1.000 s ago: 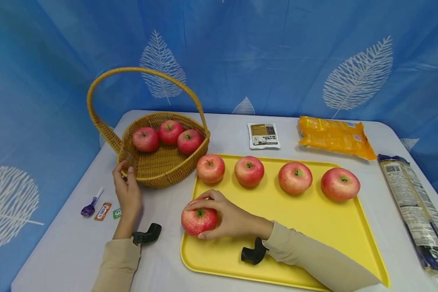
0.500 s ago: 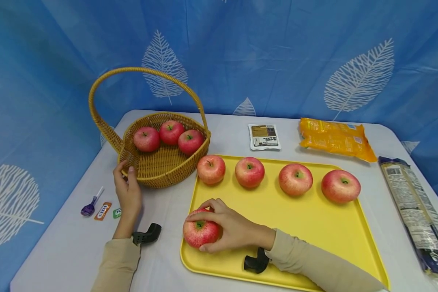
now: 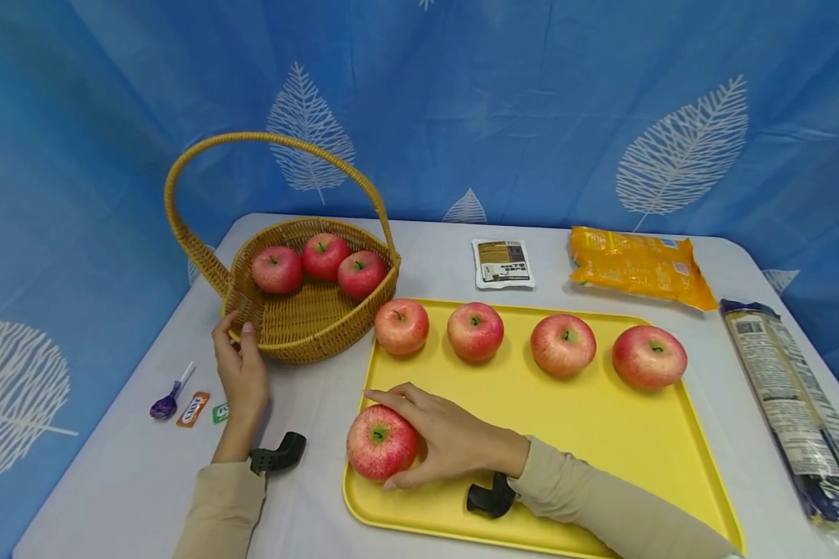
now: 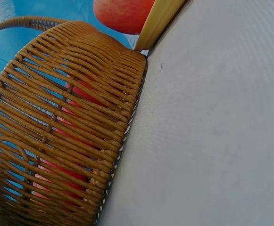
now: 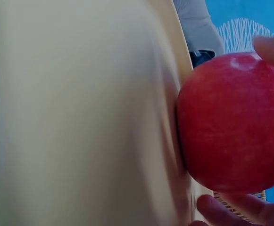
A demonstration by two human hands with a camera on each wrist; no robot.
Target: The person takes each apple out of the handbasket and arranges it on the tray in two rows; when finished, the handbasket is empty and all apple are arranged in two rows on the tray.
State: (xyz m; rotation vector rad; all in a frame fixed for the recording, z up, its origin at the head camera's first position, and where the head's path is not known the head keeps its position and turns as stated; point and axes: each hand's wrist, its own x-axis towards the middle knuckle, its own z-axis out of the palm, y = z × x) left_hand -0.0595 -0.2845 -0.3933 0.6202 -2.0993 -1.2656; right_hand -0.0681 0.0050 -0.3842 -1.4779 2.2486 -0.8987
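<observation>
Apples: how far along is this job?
Looks done: four apples in a row on the tray. In hand: a fifth apple, with the right hand around it near the tray's left edge. Probably left, if the move is basket to tray: three apples in the basket.

The tray [image 3: 566,411] offers passage — between four apples [image 3: 563,345] and right sleeve [image 3: 601,497].

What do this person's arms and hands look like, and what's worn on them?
The left hand and right hand wear no gloves. The left sleeve and right sleeve are beige cloth, ending near the wrists. A bent black piece sits at the left wrist, a matching piece at the right; no cables show.
</observation>
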